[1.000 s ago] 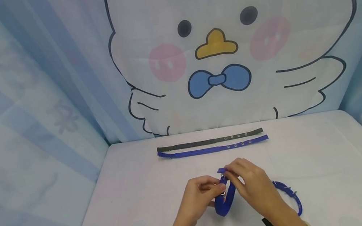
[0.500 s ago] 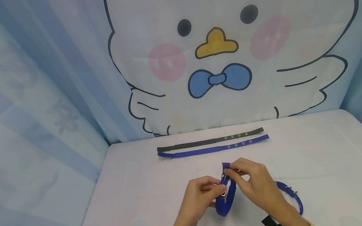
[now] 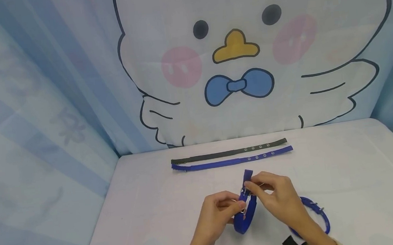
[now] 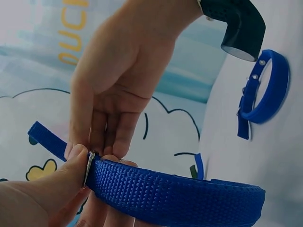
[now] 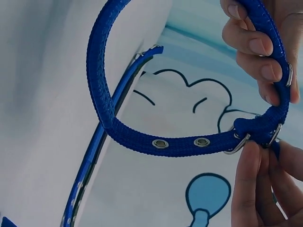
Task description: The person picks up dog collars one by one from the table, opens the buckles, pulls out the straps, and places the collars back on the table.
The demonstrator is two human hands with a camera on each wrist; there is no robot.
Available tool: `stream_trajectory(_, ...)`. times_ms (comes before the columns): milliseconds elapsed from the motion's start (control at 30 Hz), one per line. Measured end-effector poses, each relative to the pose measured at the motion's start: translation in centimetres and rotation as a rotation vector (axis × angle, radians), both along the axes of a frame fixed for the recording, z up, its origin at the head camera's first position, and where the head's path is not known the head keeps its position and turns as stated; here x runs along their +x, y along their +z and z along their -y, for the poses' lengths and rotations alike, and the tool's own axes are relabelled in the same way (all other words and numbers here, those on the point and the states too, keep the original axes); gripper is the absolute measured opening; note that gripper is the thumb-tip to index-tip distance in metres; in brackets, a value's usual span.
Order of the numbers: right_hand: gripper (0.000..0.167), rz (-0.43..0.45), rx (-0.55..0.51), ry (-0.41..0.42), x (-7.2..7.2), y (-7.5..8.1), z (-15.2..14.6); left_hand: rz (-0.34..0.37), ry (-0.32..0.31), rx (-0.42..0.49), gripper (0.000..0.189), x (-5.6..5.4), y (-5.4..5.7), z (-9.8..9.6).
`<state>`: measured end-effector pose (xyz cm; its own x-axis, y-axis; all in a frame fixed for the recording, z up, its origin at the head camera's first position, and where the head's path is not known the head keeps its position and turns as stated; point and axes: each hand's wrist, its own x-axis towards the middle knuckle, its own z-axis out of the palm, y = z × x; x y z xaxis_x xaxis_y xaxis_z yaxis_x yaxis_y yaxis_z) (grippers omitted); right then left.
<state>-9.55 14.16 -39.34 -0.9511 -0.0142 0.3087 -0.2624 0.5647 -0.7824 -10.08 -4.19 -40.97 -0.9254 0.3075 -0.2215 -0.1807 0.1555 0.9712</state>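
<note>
Both hands hold a blue woven pet collar [image 3: 242, 226], bent into a loop above the table. My left hand [image 3: 217, 211] pinches its side near a metal ring. At the top of the loop, my right hand [image 3: 278, 197] pinches the collar beside the metal buckle [image 5: 276, 135]. The strap's free end [image 3: 248, 175] sticks up past the right fingertips. In the right wrist view, metal eyelets [image 5: 201, 142] line the strap's lower stretch. The right fingertips partly cover the buckle, so whether its prong sits in a hole I cannot tell.
Toward the back lie a dark green collar [image 3: 214, 156] and another blue collar [image 3: 218, 164], both stretched out flat. A looped blue collar [image 3: 320, 215] lies by the right forearm, which partly hides it. A printed curtain [image 3: 197, 126] stands behind the white table [image 3: 147, 206].
The strap's free end has risen and shows more length above the buckle. My right fingers have shifted slightly right along it. The left hand has hardly moved.
</note>
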Motion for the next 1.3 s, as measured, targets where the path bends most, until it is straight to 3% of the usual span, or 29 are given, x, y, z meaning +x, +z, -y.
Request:
stream_trajectory(400, 0.011, -0.080, 0.040, -0.006, 0.09, -0.24, -0.02, -0.024, 0.011, -0.042, 0.028, 0.36, 0.28, -0.42)
stream_trajectory(700, 0.007, -0.089, -0.014, -0.001, -0.08, -0.33, -0.36, -0.019, 0.012, -0.044, 0.026, 0.51, 0.11, -0.70)
stream_trajectory(1000, 0.006, -0.009, -0.020, 0.024, -0.26, -0.02, -0.63, -0.008, 0.043, -0.025, 0.025, 0.72, -0.11, -0.82)
stream_trajectory(1300, 0.006, 0.010, -0.020, 0.023, -0.23, 0.23, -0.52, -0.060, 0.048, 0.014, 0.026, 0.73, -0.17, -0.80)
